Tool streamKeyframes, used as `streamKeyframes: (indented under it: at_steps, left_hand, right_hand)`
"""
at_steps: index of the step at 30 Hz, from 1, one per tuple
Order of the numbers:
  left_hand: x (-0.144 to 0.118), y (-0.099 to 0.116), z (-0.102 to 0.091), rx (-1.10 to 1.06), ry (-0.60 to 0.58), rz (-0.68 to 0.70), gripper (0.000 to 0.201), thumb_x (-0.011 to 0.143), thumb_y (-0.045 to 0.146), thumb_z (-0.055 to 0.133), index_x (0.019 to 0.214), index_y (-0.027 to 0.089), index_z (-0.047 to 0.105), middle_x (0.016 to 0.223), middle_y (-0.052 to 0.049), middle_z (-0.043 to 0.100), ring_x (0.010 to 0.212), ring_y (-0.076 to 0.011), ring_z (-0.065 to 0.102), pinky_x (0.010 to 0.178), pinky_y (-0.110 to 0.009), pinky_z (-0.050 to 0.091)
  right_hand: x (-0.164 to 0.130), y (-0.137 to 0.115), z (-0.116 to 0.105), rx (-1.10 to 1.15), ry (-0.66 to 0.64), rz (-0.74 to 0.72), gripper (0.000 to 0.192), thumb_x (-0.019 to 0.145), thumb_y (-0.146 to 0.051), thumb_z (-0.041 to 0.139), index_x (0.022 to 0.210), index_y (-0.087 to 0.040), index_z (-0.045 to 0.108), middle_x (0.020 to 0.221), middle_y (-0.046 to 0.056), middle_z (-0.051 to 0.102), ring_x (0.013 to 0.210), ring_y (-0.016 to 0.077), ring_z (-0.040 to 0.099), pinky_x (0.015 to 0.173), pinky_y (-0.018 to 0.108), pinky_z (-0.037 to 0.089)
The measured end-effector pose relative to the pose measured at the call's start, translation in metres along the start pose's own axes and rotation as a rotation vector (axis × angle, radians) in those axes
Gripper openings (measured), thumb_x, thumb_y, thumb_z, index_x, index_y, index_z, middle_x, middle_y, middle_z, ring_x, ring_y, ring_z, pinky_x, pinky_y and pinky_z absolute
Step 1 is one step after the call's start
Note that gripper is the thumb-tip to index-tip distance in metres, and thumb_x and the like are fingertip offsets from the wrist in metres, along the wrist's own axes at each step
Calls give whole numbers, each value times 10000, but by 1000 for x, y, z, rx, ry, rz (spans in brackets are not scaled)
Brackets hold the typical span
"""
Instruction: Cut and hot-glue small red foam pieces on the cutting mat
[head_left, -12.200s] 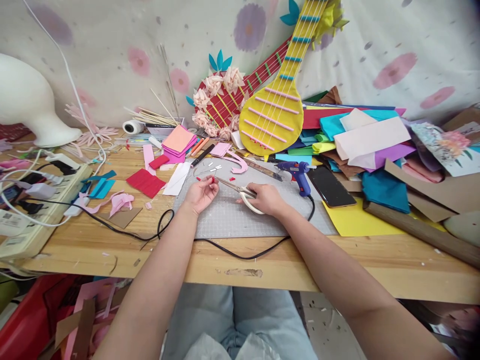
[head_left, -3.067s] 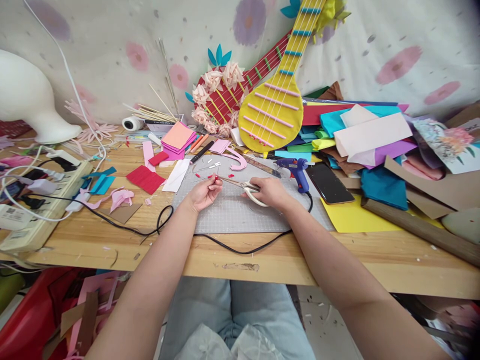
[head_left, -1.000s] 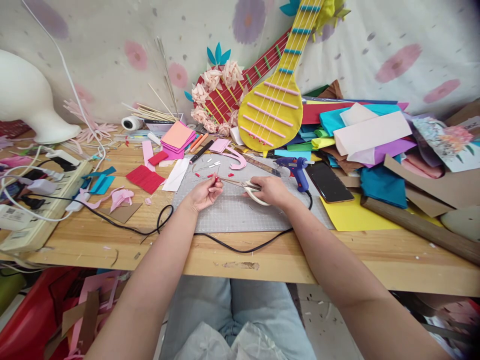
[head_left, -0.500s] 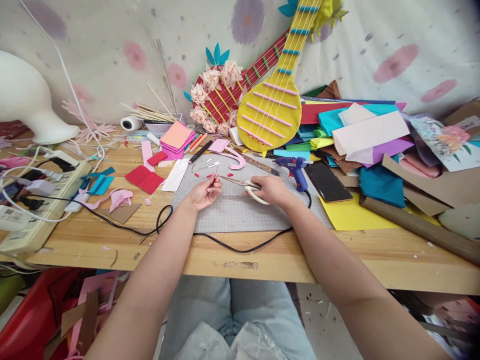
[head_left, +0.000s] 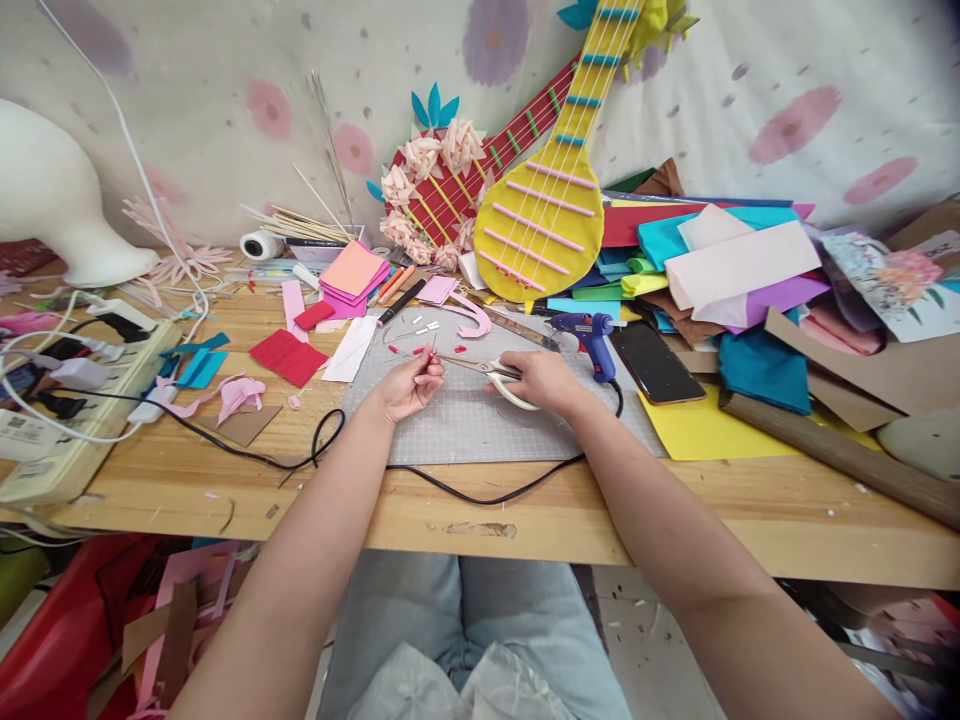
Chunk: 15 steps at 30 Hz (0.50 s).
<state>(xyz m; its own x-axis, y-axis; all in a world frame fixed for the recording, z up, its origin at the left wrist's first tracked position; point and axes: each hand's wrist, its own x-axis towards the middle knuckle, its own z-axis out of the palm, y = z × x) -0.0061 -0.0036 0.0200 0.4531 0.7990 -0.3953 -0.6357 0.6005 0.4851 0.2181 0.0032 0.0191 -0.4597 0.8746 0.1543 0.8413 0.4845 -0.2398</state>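
In the head view my right hand (head_left: 543, 378) is closed around a pair of scissors (head_left: 513, 392) with cream-white handles. Their blades point left and reach the fingertips of my left hand (head_left: 409, 388). Between the thumb and finger of that hand is a small red piece with a thin dark stem sticking up; its details are too small to make out. Both hands are over a grey gridded cutting mat (head_left: 457, 436). Several small red and white bits lie on the mat just beyond my left hand. A curved pink strip (head_left: 474, 322) lies further back.
To the right are a blue glue gun (head_left: 591, 340), a black phone (head_left: 654, 360) and piled coloured paper (head_left: 742, 270). A black cord (head_left: 487, 500) crosses the front. A power strip (head_left: 97, 410) sits left. Behind stand a yellow paper lute (head_left: 499, 222) and a red flowered one (head_left: 442, 205).
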Motion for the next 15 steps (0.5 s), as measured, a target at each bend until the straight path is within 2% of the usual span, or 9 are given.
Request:
streamKeyframes:
  at_steps: [5, 15]
  left_hand:
    - [1, 0, -1, -15, 21, 0, 312, 900, 243, 333, 701, 98, 525, 593, 42, 370, 364, 21, 257, 465, -132, 504]
    - [1, 0, -3, 52, -20, 12, 348, 903, 261, 308, 666, 100, 506, 579, 44, 364, 359, 19, 265, 459, -136, 503]
  right_hand:
    - [0, 0, 0, 1, -11, 8, 440, 715, -649, 471, 715, -220, 569, 687, 22, 619, 627, 147, 507, 532, 253, 220]
    - [0, 2, 1, 15, -12, -10, 454, 706, -667, 468, 685, -220, 548, 663, 16, 607, 602, 141, 486, 522, 249, 209]
